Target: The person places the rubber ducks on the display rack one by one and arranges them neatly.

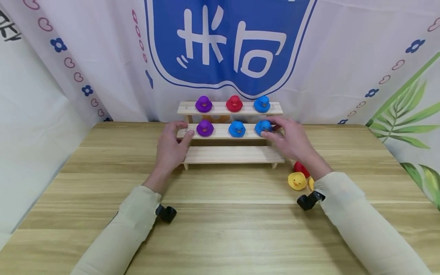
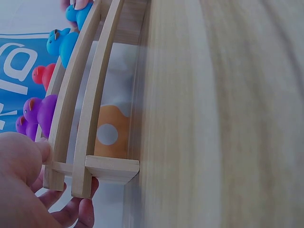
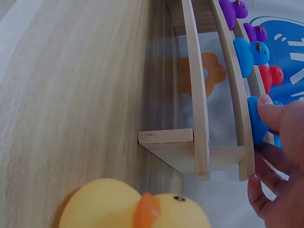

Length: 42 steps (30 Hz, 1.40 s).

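A three-tier wooden rack (image 1: 233, 154) stands on the table. With thumb and fingers, my left hand (image 1: 172, 147) grips the left end of its middle shelf, as the left wrist view also shows. At that shelf's right end, my right hand (image 1: 290, 137) pinches a blue rubber duck (image 1: 262, 127) between thumb and fingers. The same shelf bears a purple duck (image 1: 205, 128) and another blue duck (image 1: 237, 129). On the top shelf sit a purple duck (image 1: 204, 104), a red duck (image 1: 234, 103) and a blue duck (image 1: 262, 104). The lowest shelf is bare.
By my right forearm, a yellow duck (image 1: 297, 181) rests on the wooden table (image 1: 220, 229). Behind it a red duck (image 1: 301, 168) is partly covered by the forearm, as is a second yellow one (image 1: 311, 183). A printed curtain (image 1: 113, 57) hangs close behind the rack.
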{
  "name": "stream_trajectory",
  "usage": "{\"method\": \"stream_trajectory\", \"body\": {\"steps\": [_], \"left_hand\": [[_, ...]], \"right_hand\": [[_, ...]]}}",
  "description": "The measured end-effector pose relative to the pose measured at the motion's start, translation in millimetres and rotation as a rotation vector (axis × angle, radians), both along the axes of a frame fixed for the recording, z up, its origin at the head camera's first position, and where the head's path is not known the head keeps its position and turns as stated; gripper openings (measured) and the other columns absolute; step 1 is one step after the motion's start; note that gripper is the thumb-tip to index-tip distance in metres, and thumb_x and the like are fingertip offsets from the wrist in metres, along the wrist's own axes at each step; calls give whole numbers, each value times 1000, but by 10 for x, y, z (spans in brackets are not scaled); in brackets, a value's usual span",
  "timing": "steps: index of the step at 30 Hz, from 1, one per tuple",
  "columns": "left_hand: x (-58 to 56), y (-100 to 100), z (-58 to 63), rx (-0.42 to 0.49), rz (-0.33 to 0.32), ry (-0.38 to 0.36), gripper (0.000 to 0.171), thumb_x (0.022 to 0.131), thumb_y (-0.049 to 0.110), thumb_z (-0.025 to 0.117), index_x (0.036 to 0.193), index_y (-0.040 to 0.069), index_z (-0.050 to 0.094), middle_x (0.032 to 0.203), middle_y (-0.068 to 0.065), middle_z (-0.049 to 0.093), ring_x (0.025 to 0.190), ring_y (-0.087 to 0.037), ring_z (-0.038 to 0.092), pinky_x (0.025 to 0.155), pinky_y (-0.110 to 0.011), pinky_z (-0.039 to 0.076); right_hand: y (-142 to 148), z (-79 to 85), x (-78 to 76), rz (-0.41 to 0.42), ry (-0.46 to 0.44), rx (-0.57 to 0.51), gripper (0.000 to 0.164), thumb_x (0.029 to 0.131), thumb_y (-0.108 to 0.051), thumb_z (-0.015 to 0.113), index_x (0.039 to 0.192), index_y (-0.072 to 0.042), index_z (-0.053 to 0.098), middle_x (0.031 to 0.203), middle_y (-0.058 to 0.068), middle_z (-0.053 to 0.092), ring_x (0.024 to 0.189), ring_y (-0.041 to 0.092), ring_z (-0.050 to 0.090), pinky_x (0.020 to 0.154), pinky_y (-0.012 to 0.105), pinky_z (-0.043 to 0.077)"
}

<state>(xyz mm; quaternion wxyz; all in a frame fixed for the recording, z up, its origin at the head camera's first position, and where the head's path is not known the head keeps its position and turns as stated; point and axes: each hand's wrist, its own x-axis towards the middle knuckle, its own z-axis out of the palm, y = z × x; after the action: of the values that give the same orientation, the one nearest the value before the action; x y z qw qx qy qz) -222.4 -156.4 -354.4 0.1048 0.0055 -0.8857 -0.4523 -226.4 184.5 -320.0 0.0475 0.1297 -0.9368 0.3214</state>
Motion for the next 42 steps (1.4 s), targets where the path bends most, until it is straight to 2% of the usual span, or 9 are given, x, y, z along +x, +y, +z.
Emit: {"method": "stream_trajectory", "body": {"steps": [6, 12, 15, 19, 28, 32, 36, 42], "left_hand": [[-7, 0, 1, -4, 2, 4, 45, 108, 35, 61, 143, 8, 56, 156, -15, 52, 144, -39, 50, 124, -59, 38], [-9, -3, -10, -5, -3, 9, 45, 108, 35, 61, 143, 7, 56, 156, -16, 52, 145, -38, 49, 125, -59, 37], [-7, -4, -9, -5, -1, 7, 45, 108, 35, 61, 143, 8, 56, 156, -16, 52, 142, -38, 52, 123, -58, 39], [-6, -4, -8, -5, 2, 7, 45, 108, 36, 61, 143, 8, 57, 155, -15, 53, 141, -38, 52, 123, -58, 39], [-6, -2, -5, -4, -2, 9, 45, 108, 35, 61, 143, 8, 57, 155, -15, 53, 142, -37, 52, 123, -58, 40], [-4, 0, -2, -3, -3, 12, 45, 108, 35, 61, 143, 7, 56, 155, -15, 53, 143, -37, 51, 124, -57, 39], [0, 1, -1, -1, -6, 17, 45, 108, 35, 61, 143, 6, 57, 155, -16, 53, 142, -38, 52, 123, -58, 40], [-2, 3, -7, 3, -7, 14, 44, 109, 35, 60, 143, 7, 56, 155, -16, 53, 141, -38, 52, 123, -58, 40]], "right_hand": [[0, -1, -15, -4, -8, 6, 56, 102, -31, 73, 152, -14, 55, 143, 14, 64, 130, 36, 57, 111, 60, 47], [79, -16, 12, 8, -18, -50, 58, 101, -30, 73, 153, -15, 52, 152, 11, 60, 131, 34, 59, 111, 57, 53], [123, -27, 34, 2, -12, -80, 57, 102, -32, 73, 153, -18, 53, 152, 8, 61, 129, 31, 61, 104, 50, 57], [175, -28, 79, 1, 2, -94, 55, 101, -32, 74, 151, -20, 54, 149, 6, 63, 125, 28, 62, 93, 39, 54], [309, -35, 182, 5, 42, -80, 50, 100, -35, 75, 144, -17, 61, 141, 5, 69, 119, 25, 64, 81, 18, 50], [388, -30, 245, -14, 28, -69, 46, 99, -35, 76, 139, -16, 64, 136, 5, 71, 117, 25, 65, 81, 18, 50], [479, -45, 291, -27, 5, -61, 47, 99, -39, 76, 139, -17, 64, 136, 7, 70, 116, 26, 66, 81, 18, 49], [603, -100, 338, -6, -8, -48, 48, 99, -38, 75, 140, -16, 63, 137, 10, 69, 116, 26, 65, 81, 17, 49]]}}
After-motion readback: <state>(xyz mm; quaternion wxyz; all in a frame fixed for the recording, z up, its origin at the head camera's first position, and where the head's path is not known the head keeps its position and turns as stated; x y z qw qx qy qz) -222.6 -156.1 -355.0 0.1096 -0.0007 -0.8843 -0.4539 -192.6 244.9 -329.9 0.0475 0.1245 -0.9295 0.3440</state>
